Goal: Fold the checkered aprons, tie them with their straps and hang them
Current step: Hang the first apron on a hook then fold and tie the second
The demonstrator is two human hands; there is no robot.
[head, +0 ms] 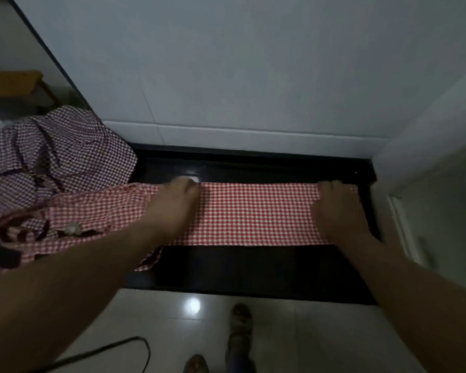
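Observation:
A red-and-white checkered apron (pixel 256 214) lies folded into a long strip across the black counter (pixel 253 267). Its left part is bunched and rumpled. My left hand (pixel 172 204) sits on the strip near its middle, fingers curled over the far edge. My right hand (pixel 336 211) holds the strip's right end the same way, fingers curled at the far edge. A heap of purple-and-white checkered aprons (pixel 62 149) lies at the counter's left end, touching the red one. The straps are not clearly visible.
A white tiled wall (pixel 240 76) rises right behind the counter, and a white panel (pixel 428 170) closes off its right end. On the floor below are a black cable (pixel 135 345) and my sandalled feet (pixel 240 329). A wooden stool (pixel 14 83) stands far left.

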